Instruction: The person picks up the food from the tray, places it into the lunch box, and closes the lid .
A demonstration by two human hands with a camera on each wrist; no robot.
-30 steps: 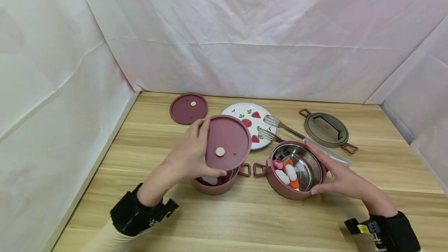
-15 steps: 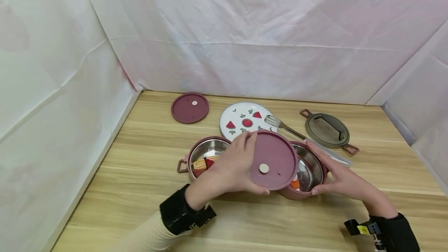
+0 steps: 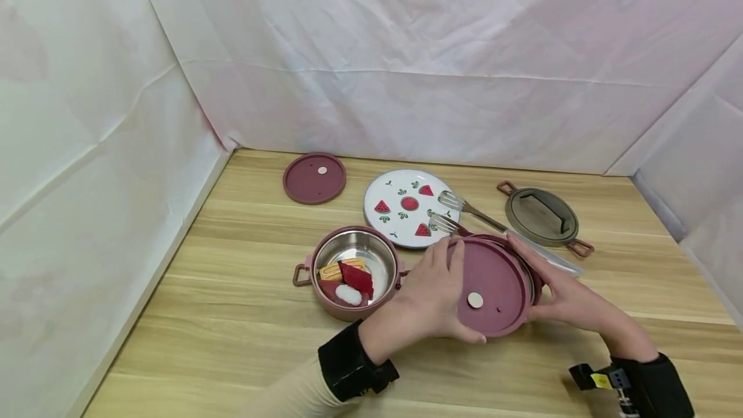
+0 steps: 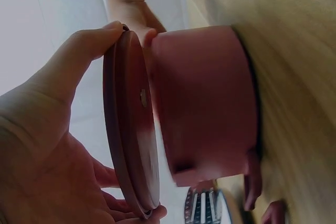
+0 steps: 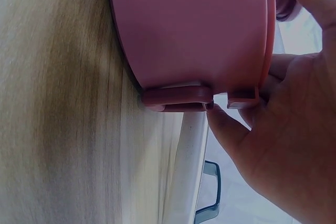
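Observation:
My left hand [image 3: 426, 298] holds a round mauve lid [image 3: 493, 289] by its edge, thumb at one side and fingers at the other. Tilted, the lid hangs close over the right pot [image 4: 205, 98], a gap still showing between them in the left wrist view. My right hand [image 3: 565, 292] grips that pot at its rim, near the side handle [image 5: 178, 97]. The lid hides the pot's inside. To the left stands a second mauve pot [image 3: 380, 260], uncovered, holding a yellow-orange toy food piece [image 3: 331, 271], a red piece [image 3: 356, 278] and a white piece [image 3: 348, 295].
Another mauve lid [image 3: 313, 179] lies at the back left. Beside it is a white plate [image 3: 391, 186] with fruit prints. Forks [image 3: 451, 199] and a knife [image 3: 557, 255] lie behind the right pot. A grey lid with pink handles [image 3: 540, 224] sits at the right.
My left hand has carried the lid rightward from above the left pot to above the right pot, uncovering the view into the left one. My right hand has stayed on the right pot.

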